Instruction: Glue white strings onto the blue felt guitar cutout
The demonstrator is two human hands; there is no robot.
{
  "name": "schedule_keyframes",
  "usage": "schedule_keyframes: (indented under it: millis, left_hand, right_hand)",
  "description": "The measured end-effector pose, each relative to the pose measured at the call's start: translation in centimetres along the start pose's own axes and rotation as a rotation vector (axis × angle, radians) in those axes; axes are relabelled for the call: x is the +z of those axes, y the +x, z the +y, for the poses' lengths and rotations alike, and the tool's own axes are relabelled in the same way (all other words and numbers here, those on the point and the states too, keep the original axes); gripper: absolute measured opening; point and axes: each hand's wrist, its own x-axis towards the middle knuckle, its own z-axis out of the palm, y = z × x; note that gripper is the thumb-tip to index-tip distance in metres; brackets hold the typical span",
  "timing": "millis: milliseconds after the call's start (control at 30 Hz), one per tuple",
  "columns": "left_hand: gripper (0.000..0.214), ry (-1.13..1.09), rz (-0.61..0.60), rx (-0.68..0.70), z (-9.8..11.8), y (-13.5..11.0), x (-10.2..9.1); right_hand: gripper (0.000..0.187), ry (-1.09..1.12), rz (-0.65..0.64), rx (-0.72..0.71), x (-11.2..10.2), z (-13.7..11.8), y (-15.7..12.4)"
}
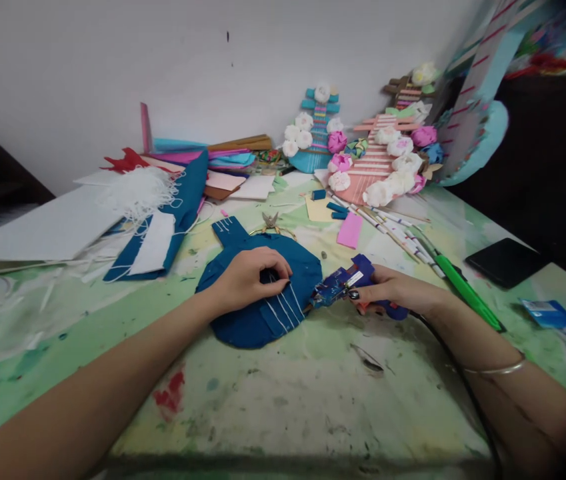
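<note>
A blue guitar-shaped cutout (233,327) lies flat on the table in front of me, with its short neck pointing to the upper left. Several white strings (283,313) run across its lower right part. My left hand (257,277) rests over the cutout, thumb and finger pinched on a white string that leads toward the right edge. A dark blue hot glue gun (340,280) with a cord is gripped in my right hand (387,293). Its nozzle points left, at the cutout's right edge close to the string's end; whether it touches cannot be made out.
Tangled white string (137,192) and blue sheets lie at the left. Decorated paper guitars (313,133) lean against the wall behind. To the right are a green cutter (467,290), a black flat device (505,262) and a blue packet (550,313). Small scissors (367,360) lie nearby.
</note>
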Motion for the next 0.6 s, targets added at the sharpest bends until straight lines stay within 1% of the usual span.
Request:
schedule_keyframes:
  millis: [100,333,467,600]
  left_hand:
    - [0.005,0.007,0.006,-0.001,-0.06,0.04,0.03]
    - [0.004,0.015,0.018,0.012,-0.12,0.09,0.20]
    - [0.008,0.019,0.034,0.022,0.13,0.13,0.13]
    - [0.007,0.008,0.036,0.020,0.32,0.17,0.00]
  right_hand:
    - [0.031,-0.007,-0.013,-0.009,0.04,0.05,0.07]
    - [0.029,0.007,0.004,-0.019,0.25,-0.16,0.16]
    - [0.030,-0.028,0.036,0.006,0.08,0.19,0.25]
    - [0.033,-0.022,0.032,0.003,-0.09,0.47,0.35]
